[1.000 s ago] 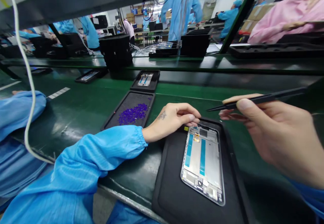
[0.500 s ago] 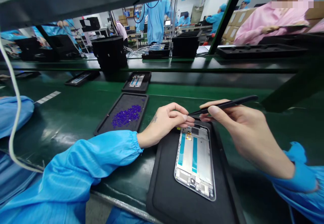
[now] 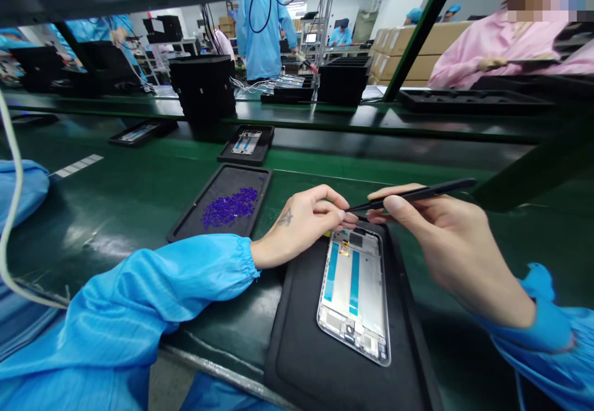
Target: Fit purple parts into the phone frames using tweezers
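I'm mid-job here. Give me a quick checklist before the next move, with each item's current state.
1. Tweezers held in the right hand: ok.
2. Tweezer tip brought to the left hand: ok, it meets the fingertips.
3. Small part between tip and fingertips: cannot tell, too small to make out.
4. Phone frame lying flat on the black tray: ok, inner side up, set at a slant.
5. Top edge of the frame in full view: not ok, the left hand covers part of it.
6. Purple pieces kept inside their dark tray: ok, loosely spread beyond the left forearm.
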Motion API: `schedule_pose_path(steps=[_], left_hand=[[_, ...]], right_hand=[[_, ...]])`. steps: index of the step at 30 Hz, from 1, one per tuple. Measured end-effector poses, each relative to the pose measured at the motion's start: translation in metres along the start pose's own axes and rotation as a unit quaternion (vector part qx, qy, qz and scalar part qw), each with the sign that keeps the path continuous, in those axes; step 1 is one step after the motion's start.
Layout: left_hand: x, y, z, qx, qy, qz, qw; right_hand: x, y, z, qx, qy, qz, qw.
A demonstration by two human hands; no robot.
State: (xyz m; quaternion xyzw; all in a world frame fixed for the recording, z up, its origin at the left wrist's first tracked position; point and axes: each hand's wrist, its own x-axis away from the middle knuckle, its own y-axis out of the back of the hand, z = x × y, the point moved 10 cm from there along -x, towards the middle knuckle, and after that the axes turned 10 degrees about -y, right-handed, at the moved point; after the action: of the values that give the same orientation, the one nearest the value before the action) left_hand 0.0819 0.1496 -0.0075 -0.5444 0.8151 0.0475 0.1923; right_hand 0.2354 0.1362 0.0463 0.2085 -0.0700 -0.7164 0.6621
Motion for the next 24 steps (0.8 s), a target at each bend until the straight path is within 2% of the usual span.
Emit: schedule_pose_path(steps=[3,6,9,10,11,13,15,16,17,18,21,24], left_hand=[[0.0,-0.002,0.0,-0.001,-0.005,0.013,1.0],[-0.001,0.0,-0.001,-0.02,-0.002,0.024,1.0],[0.001,0.007,-0.02,-0.139,-0.052,0.018,0.989],[0.004,0.005,-0.033,-0.207,-0.089,0.032,0.974],[0.009,-0.004,-0.045,-0.273,-0.13,0.072,0.951],[0.03,-0.038,-0.057,-0.355,-0.197,0.236,0.883],[0.066,-0.069,-0.055,-0.367,-0.229,0.416,0.8],[0.082,-0.076,-0.052,-0.368,-0.236,0.472,0.766],[0.092,-0.079,-0.05,-0.373,-0.242,0.498,0.745],[0.096,-0.079,-0.049,-0.382,-0.248,0.5,0.736],[0.093,-0.074,-0.038,-0.417,-0.251,0.471,0.735],[0.088,-0.072,-0.03,-0.459,-0.29,0.447,0.711]], right_hand=[[-0.002,0.001,-0.002,-0.009,-0.003,-0.007,1.0],[-0.007,0.004,-0.007,-0.081,-0.031,-0.004,0.996],[-0.013,0.005,-0.011,-0.154,-0.077,0.013,0.985],[-0.015,0.005,-0.013,-0.165,-0.091,0.019,0.982],[-0.016,0.005,-0.014,-0.17,-0.101,0.025,0.98],[-0.018,0.003,-0.018,-0.166,-0.111,0.035,0.979],[-0.02,0.0,-0.025,-0.144,-0.118,0.042,0.982],[-0.02,-0.003,-0.031,-0.13,-0.123,0.047,0.983],[-0.02,-0.007,-0.037,-0.115,-0.128,0.052,0.984],[-0.02,-0.01,-0.043,-0.102,-0.134,0.057,0.984],[-0.02,-0.016,-0.056,-0.077,-0.148,0.064,0.984],[-0.02,-0.016,-0.059,-0.062,-0.154,0.061,0.984]])
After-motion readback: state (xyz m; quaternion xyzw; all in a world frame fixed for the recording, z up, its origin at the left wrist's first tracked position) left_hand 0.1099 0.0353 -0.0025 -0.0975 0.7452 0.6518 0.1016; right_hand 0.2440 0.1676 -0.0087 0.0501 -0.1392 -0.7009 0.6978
